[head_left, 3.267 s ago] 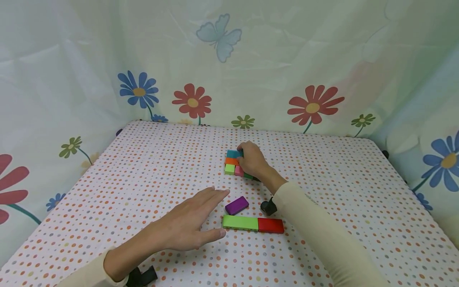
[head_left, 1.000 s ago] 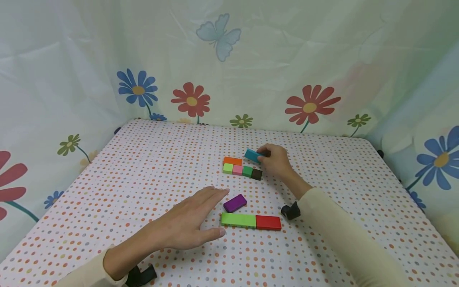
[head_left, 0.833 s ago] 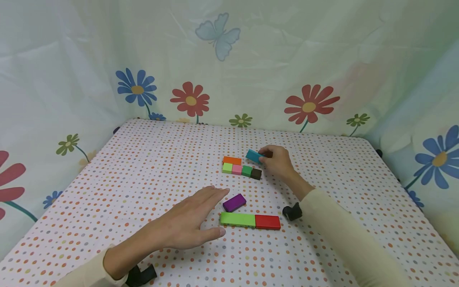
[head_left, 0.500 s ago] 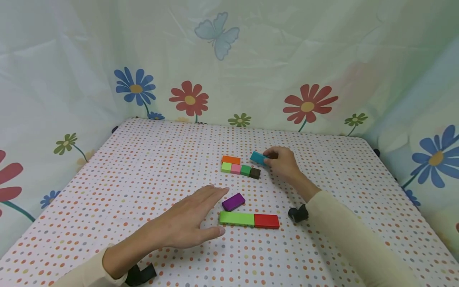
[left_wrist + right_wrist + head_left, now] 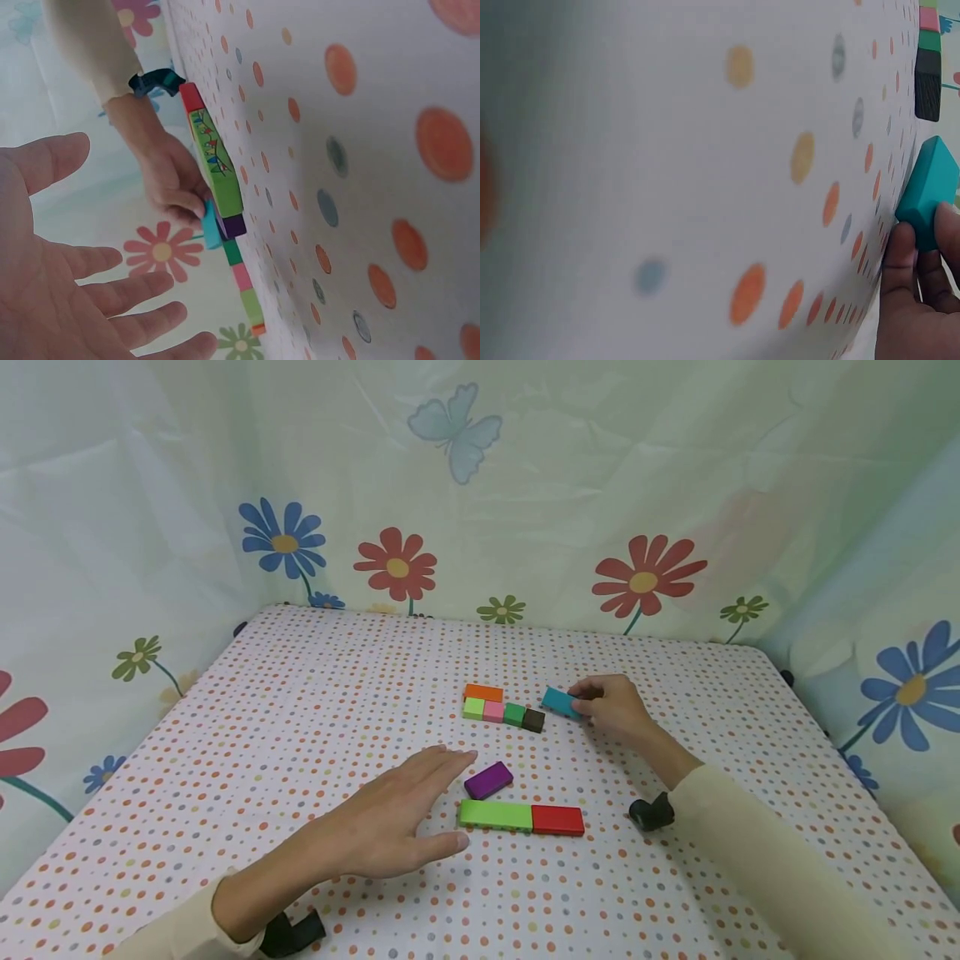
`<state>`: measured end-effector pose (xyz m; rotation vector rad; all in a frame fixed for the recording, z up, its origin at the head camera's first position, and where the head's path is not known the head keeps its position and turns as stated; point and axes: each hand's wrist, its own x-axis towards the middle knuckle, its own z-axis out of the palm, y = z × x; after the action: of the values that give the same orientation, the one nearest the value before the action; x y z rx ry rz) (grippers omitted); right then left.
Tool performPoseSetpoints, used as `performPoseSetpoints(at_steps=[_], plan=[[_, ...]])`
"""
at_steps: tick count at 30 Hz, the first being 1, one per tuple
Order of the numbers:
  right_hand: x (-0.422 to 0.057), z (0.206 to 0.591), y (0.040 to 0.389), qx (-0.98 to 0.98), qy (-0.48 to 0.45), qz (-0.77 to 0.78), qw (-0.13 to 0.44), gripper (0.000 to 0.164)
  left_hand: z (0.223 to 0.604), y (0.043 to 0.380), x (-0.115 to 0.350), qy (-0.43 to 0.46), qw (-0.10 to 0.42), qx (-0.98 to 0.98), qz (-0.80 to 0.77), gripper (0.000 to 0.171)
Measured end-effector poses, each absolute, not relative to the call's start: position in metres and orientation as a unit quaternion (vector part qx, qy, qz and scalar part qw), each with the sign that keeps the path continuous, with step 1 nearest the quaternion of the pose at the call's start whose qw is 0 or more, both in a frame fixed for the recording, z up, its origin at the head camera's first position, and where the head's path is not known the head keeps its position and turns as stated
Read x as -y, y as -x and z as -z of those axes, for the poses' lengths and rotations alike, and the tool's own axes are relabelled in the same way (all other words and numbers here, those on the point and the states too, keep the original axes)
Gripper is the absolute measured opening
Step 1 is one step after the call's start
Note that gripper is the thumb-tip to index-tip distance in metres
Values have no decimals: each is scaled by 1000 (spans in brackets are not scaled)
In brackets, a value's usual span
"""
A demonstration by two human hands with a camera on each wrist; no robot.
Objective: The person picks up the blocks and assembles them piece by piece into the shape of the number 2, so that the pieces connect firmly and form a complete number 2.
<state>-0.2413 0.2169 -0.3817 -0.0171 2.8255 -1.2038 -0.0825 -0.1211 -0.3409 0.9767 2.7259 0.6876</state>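
My right hand (image 5: 611,703) pinches a teal block (image 5: 561,702) just above the dotted tablecloth (image 5: 300,710), right of a row of small blocks: light green (image 5: 474,708), pink (image 5: 493,712), green (image 5: 513,714) and dark brown (image 5: 533,720), with an orange block (image 5: 483,692) behind them. The right wrist view shows the teal block (image 5: 928,191) held at my fingertips (image 5: 900,255). My left hand (image 5: 390,818) hovers flat with straight fingers, beside a purple block (image 5: 488,780) and a long green block (image 5: 496,815) joined to a red block (image 5: 557,820).
Flowered fabric walls (image 5: 480,510) close in the table on three sides. The wrist cameras' black straps (image 5: 651,812) sit on both forearms. In the left wrist view the open palm (image 5: 67,292) fills the lower left.
My right hand has lifted the teal block from the cluster's far end and carried it to the right and slightly nearer. The left hand has stayed put.
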Motion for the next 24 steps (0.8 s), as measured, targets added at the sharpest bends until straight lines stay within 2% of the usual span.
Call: performPoseSetpoints(at_steps=[10,24], plan=[[-229,374,228,-924,34,375,65,25,340,82,120,-319,88,-917,-223,85],[-221,367,217,-932,72,343,94,21,340,80,118,-325,93,-913,-226,83]])
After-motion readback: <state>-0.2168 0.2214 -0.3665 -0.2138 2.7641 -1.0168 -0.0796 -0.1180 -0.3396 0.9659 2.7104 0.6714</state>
